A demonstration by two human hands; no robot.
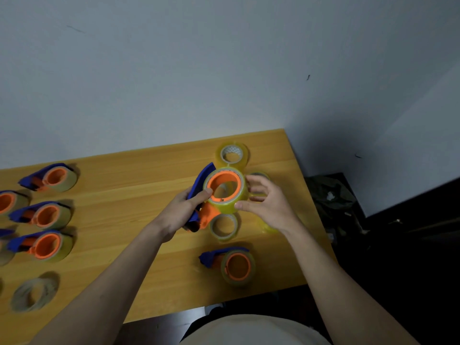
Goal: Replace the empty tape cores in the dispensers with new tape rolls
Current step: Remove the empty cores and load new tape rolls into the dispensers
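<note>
My left hand grips a blue and orange tape dispenser held above the table. A yellowish clear tape roll sits around the dispenser's orange hub. My right hand touches that roll's right side with thumb and fingertips. Under my hands lie loose clear tape rolls, one at the back and one in front. Another roll is mostly hidden behind my right hand.
Another loaded dispenser lies near the front edge of the wooden table. Several loaded dispensers lie at the left. An empty grey core lies front left. The table's right edge drops to dark clutter.
</note>
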